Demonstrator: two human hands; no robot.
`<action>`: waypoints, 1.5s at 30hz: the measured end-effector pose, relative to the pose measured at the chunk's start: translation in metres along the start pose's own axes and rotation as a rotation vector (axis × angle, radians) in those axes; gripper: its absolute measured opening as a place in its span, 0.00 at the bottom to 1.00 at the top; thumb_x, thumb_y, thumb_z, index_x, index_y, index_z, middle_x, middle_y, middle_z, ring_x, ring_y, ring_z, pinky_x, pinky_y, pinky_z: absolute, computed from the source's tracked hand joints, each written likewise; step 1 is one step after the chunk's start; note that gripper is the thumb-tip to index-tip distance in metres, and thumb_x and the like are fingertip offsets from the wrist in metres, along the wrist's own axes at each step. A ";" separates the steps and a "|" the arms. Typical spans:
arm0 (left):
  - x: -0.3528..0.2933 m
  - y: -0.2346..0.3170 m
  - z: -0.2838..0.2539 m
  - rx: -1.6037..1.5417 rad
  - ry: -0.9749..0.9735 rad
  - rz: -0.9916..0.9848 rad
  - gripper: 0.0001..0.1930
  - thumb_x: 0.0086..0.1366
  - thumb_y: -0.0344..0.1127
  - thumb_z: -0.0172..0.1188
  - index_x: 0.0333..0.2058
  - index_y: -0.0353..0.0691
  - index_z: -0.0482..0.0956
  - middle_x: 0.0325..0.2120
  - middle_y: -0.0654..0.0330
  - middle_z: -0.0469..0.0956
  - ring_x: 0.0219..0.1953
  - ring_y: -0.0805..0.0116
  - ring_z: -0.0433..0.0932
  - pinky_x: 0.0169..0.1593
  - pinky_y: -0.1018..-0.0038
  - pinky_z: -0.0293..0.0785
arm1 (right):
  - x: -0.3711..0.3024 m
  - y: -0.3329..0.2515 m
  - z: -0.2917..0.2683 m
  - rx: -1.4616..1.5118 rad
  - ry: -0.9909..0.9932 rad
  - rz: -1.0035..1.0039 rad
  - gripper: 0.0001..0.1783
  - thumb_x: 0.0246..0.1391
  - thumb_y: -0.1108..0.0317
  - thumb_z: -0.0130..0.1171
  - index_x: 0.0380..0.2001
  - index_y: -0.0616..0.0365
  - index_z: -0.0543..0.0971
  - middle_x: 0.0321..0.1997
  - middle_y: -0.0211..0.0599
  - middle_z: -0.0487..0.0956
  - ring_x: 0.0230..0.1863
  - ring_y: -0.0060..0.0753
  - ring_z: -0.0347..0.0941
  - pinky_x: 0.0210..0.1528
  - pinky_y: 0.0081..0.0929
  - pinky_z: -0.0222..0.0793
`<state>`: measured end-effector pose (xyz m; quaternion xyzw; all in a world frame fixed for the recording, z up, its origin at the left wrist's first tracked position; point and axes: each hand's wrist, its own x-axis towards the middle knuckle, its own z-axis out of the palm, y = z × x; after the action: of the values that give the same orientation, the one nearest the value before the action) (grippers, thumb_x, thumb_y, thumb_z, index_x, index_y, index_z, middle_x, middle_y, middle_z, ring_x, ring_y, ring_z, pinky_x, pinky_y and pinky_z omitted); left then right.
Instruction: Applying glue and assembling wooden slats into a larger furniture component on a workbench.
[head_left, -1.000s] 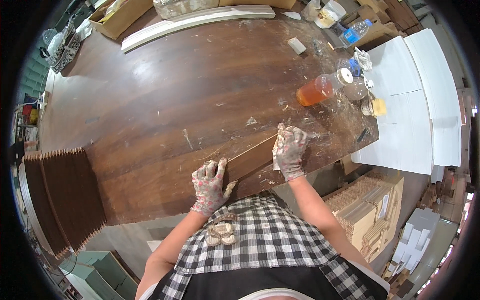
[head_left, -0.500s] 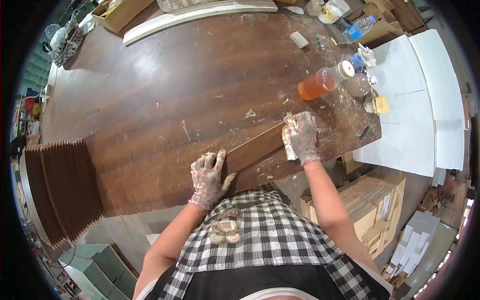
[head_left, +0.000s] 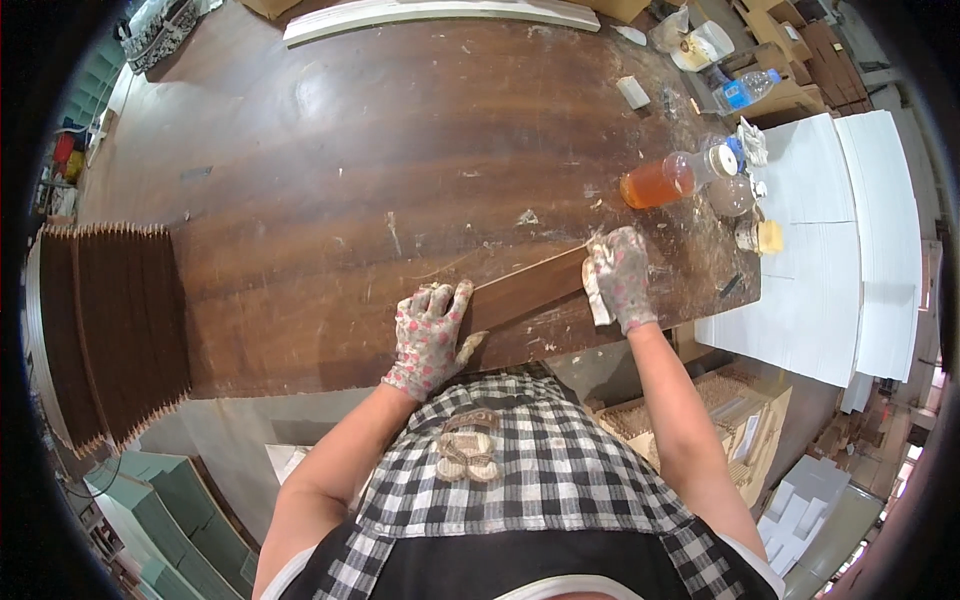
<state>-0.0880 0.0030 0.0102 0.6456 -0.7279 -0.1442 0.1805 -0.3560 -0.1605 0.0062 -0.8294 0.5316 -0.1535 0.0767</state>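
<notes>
A narrow brown wooden board (head_left: 530, 285) lies slantwise near the front edge of the table. My left hand (head_left: 428, 338), in a speckled work glove with pink dots, grips its left end, thumb on the near edge and fingers at the far one. At the board's right end my right hand (head_left: 624, 278), gloved too, is closed on a crumpled white cloth (head_left: 597, 290) pressed against the wood. The fingertips and part of that end are hidden under the glove.
A stack of brown boards (head_left: 115, 330) stands at the table's left end. Beyond my right hand lies a bottle of orange-red liquid (head_left: 665, 182), near other plastic bottles (head_left: 748, 92). White sheets (head_left: 790, 230) are stacked at right. A long white strip (head_left: 440, 15) lies at the back.
The whole view has shifted, with the table's things appearing farther right. Both hands keep their places at the two ends of the board, the cloth still under my right hand.
</notes>
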 end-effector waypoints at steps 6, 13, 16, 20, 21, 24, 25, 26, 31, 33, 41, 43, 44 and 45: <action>-0.003 0.000 0.002 0.000 0.001 0.006 0.38 0.50 0.47 0.67 0.59 0.42 0.65 0.48 0.55 0.67 0.51 0.55 0.66 0.53 0.57 0.60 | -0.014 0.007 0.013 -0.125 0.005 -0.022 0.16 0.46 0.65 0.61 0.36 0.66 0.77 0.39 0.57 0.75 0.47 0.54 0.70 0.56 0.43 0.63; 0.001 -0.001 0.003 0.000 -0.014 -0.002 0.39 0.50 0.48 0.67 0.60 0.42 0.65 0.48 0.55 0.66 0.52 0.55 0.65 0.54 0.57 0.60 | -0.004 0.008 0.012 -0.083 0.010 0.096 0.11 0.45 0.67 0.62 0.31 0.63 0.76 0.36 0.53 0.75 0.42 0.56 0.70 0.46 0.45 0.66; -0.001 0.001 0.000 0.006 -0.040 -0.006 0.39 0.50 0.48 0.67 0.59 0.42 0.65 0.48 0.55 0.67 0.52 0.55 0.65 0.54 0.57 0.60 | -0.010 0.002 0.011 -0.077 0.093 -0.004 0.11 0.46 0.68 0.62 0.31 0.62 0.75 0.35 0.51 0.74 0.41 0.55 0.70 0.45 0.44 0.65; -0.002 0.000 0.001 0.000 0.017 0.011 0.38 0.50 0.48 0.67 0.59 0.42 0.66 0.48 0.55 0.67 0.52 0.55 0.65 0.54 0.57 0.60 | 0.008 0.000 -0.004 -0.026 0.075 0.155 0.10 0.44 0.69 0.63 0.29 0.63 0.77 0.33 0.48 0.74 0.40 0.52 0.70 0.47 0.44 0.64; -0.002 0.001 0.002 -0.005 0.009 0.017 0.38 0.50 0.48 0.67 0.59 0.42 0.66 0.48 0.55 0.67 0.52 0.55 0.65 0.54 0.57 0.60 | 0.004 0.011 -0.008 0.031 0.048 0.236 0.10 0.44 0.68 0.63 0.30 0.63 0.77 0.34 0.47 0.75 0.41 0.51 0.71 0.47 0.42 0.65; 0.002 0.000 0.002 -0.003 0.002 0.009 0.38 0.51 0.48 0.67 0.59 0.41 0.66 0.48 0.55 0.67 0.51 0.55 0.65 0.54 0.57 0.60 | -0.003 0.034 -0.015 0.129 0.109 0.404 0.07 0.49 0.69 0.62 0.30 0.60 0.78 0.33 0.43 0.75 0.39 0.44 0.73 0.43 0.37 0.69; -0.001 0.000 0.002 -0.006 -0.017 0.005 0.38 0.51 0.48 0.67 0.59 0.41 0.65 0.48 0.55 0.67 0.51 0.55 0.66 0.54 0.57 0.60 | -0.007 0.030 -0.018 0.310 0.111 0.393 0.06 0.49 0.69 0.62 0.30 0.59 0.78 0.33 0.42 0.75 0.39 0.43 0.73 0.43 0.37 0.69; -0.002 0.000 0.002 -0.007 -0.019 0.000 0.38 0.51 0.48 0.67 0.59 0.41 0.65 0.48 0.55 0.67 0.51 0.55 0.66 0.54 0.57 0.60 | -0.010 0.023 -0.019 0.490 0.111 0.382 0.06 0.49 0.69 0.61 0.30 0.59 0.78 0.33 0.42 0.75 0.39 0.43 0.73 0.44 0.37 0.69; -0.001 -0.001 0.002 0.014 -0.005 0.008 0.38 0.51 0.48 0.66 0.59 0.42 0.65 0.48 0.55 0.67 0.52 0.55 0.65 0.54 0.57 0.60 | -0.015 -0.002 0.000 0.057 -0.002 0.145 0.09 0.49 0.68 0.58 0.31 0.62 0.75 0.39 0.51 0.73 0.45 0.53 0.67 0.51 0.44 0.62; 0.000 0.002 0.002 0.000 -0.012 0.026 0.38 0.51 0.48 0.66 0.59 0.42 0.65 0.48 0.55 0.67 0.52 0.54 0.65 0.54 0.57 0.59 | -0.003 0.019 -0.005 0.047 -0.043 0.199 0.10 0.44 0.70 0.60 0.31 0.64 0.74 0.37 0.52 0.72 0.44 0.54 0.68 0.49 0.45 0.63; 0.001 -0.002 0.003 0.005 0.000 0.023 0.39 0.51 0.49 0.66 0.60 0.41 0.64 0.48 0.55 0.67 0.51 0.55 0.65 0.54 0.57 0.60 | -0.005 0.013 0.005 0.026 -0.164 0.233 0.16 0.45 0.68 0.63 0.37 0.66 0.76 0.36 0.55 0.76 0.44 0.58 0.72 0.47 0.44 0.68; 0.000 -0.002 0.004 -0.003 0.019 0.029 0.39 0.51 0.50 0.66 0.60 0.41 0.64 0.48 0.55 0.67 0.51 0.55 0.66 0.54 0.57 0.60 | 0.006 0.010 -0.005 0.059 -0.110 0.167 0.15 0.46 0.68 0.62 0.36 0.64 0.75 0.36 0.55 0.76 0.43 0.57 0.72 0.46 0.44 0.68; -0.002 -0.001 0.003 0.008 0.010 0.021 0.39 0.51 0.50 0.66 0.60 0.41 0.65 0.48 0.55 0.67 0.51 0.55 0.66 0.54 0.56 0.60 | 0.009 0.011 -0.006 0.055 -0.110 0.167 0.15 0.46 0.68 0.62 0.36 0.64 0.75 0.36 0.55 0.76 0.43 0.57 0.72 0.46 0.44 0.68; -0.001 -0.002 0.003 0.018 0.005 0.013 0.39 0.51 0.50 0.66 0.60 0.41 0.65 0.48 0.55 0.67 0.51 0.55 0.66 0.54 0.56 0.61 | 0.014 0.013 -0.008 0.025 -0.120 0.196 0.13 0.46 0.69 0.62 0.35 0.63 0.75 0.36 0.53 0.76 0.42 0.55 0.72 0.46 0.43 0.68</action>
<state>-0.0879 0.0040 0.0066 0.6428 -0.7329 -0.1349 0.1773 -0.3647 -0.1782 0.0123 -0.7800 0.6028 -0.1021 0.1334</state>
